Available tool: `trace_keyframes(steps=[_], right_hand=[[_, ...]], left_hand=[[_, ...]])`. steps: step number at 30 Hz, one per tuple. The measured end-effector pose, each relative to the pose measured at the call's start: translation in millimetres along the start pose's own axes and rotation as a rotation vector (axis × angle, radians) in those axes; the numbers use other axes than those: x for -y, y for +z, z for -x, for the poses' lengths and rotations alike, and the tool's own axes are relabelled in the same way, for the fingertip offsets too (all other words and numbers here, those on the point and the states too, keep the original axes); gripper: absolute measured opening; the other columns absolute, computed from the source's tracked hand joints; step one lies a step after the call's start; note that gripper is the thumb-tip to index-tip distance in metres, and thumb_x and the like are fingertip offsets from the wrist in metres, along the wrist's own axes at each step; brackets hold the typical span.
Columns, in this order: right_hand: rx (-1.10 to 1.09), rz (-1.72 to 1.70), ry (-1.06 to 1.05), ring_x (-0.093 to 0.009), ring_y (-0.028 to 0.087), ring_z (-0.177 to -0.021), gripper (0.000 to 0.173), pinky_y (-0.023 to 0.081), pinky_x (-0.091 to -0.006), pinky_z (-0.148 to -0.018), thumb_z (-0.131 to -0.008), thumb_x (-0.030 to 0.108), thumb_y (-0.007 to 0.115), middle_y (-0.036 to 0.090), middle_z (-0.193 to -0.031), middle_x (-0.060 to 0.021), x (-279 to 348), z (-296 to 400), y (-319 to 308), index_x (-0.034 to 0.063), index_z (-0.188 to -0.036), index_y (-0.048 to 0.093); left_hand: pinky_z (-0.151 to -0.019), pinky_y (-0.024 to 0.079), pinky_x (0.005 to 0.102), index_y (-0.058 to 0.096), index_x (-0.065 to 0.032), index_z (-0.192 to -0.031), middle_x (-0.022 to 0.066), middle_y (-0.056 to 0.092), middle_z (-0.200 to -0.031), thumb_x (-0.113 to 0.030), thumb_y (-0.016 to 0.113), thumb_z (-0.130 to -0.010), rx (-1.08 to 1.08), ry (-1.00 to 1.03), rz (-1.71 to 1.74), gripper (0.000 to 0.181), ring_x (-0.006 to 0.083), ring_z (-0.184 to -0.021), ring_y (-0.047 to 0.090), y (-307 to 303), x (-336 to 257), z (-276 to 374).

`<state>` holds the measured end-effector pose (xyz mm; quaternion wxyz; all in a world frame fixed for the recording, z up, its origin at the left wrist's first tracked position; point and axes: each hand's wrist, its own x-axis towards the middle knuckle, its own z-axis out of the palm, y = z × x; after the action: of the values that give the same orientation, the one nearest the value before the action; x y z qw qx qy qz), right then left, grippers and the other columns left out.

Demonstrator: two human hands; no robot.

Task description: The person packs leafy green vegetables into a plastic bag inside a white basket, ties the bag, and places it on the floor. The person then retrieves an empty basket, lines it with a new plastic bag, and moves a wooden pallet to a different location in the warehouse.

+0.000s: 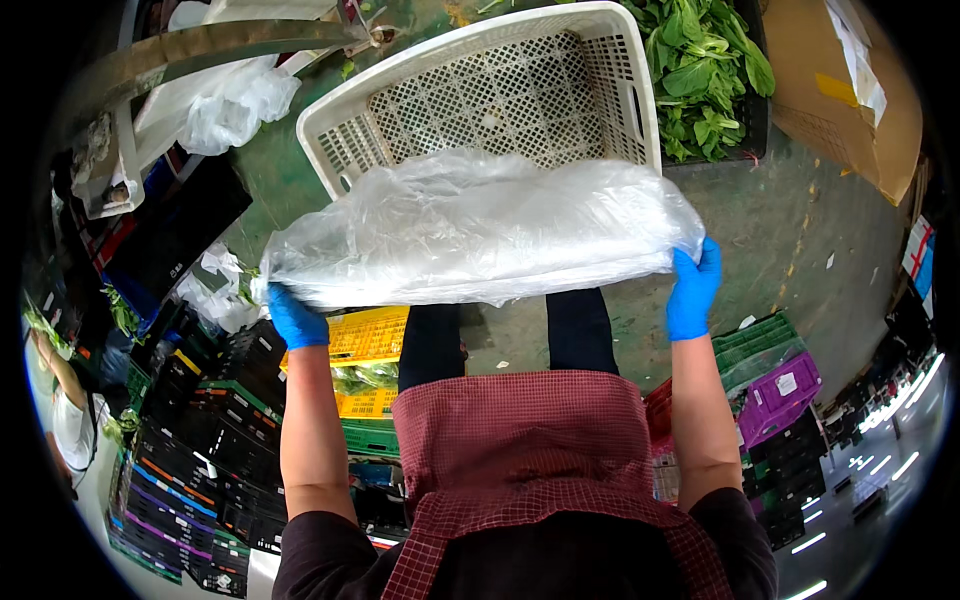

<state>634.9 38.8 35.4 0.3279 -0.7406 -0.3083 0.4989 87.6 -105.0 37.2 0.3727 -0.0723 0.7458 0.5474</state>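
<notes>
A clear plastic sheet or liner bag (480, 232) is stretched between my two blue-gloved hands, gathered in folds. My left hand (296, 316) grips its left end, and my right hand (694, 289) pinches the right end. Just beyond the plastic stands a white perforated plastic crate (480, 56), its latticed floor bare. The plastic hides the crate's near side. Whether the plastic touches the rim I cannot tell.
Leafy greens (694, 75) fill a dark crate right of the white one, beside a cardboard box (840, 97). Crumpled plastic (240, 105) lies at upper left. Stacked black crates (172, 495), yellow crates (367, 334) and a purple crate (780, 397) stand around me. Another person (71, 420) is at far left.
</notes>
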Motion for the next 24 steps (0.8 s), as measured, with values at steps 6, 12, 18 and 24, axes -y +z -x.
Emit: trace_keyframes(steps=[6,12,18,24], right_hand=[[0.247,0.660,0.038,-0.021,0.058,-0.092,0.047,0.048,-0.0321,-0.086,-0.085,0.013,0.068,0.061,-0.111,-0.0109,-35,16,46,-0.0014,-0.126,0.051],[0.829,0.020,0.237,-0.021,0.059,-0.085,0.048,0.049,-0.0336,-0.081,-0.088,0.023,0.066,0.063,-0.103,-0.0115,76,70,162,0.0018,-0.128,0.051],[0.716,-0.002,0.296,-0.012,0.060,-0.081,0.030,0.049,-0.0273,-0.071,-0.088,0.021,0.065,0.064,-0.088,-0.0069,95,63,166,0.0004,-0.109,0.062],[-0.043,-0.361,0.374,-0.012,0.059,-0.085,0.028,0.049,-0.0279,-0.072,-0.088,0.020,0.064,0.061,-0.097,-0.0007,89,47,40,0.0054,-0.112,0.061]], left_hand=[[-0.103,0.039,0.0431,0.042,-0.0064,-0.138,0.0131,0.047,-0.136,-0.056,0.028,-0.098,0.205,-0.014,-0.022,0.065,0.0288,-0.122,0.047,-14,-67,61],[-0.087,0.048,0.0388,0.063,-0.0207,-0.120,0.0049,0.061,-0.119,-0.011,0.070,-0.062,1.339,0.724,-1.151,0.060,0.0273,-0.099,0.060,118,-52,195],[-0.098,0.045,0.0397,0.049,-0.0135,-0.134,0.0095,0.052,-0.132,-0.020,0.073,-0.073,1.730,0.351,-0.945,0.066,0.0302,-0.119,0.051,125,15,213],[-0.097,0.045,0.0356,0.043,-0.0030,-0.138,0.0207,0.057,-0.125,-0.034,0.065,-0.087,1.351,-0.473,-1.000,0.064,0.0287,-0.113,0.057,68,79,148]])
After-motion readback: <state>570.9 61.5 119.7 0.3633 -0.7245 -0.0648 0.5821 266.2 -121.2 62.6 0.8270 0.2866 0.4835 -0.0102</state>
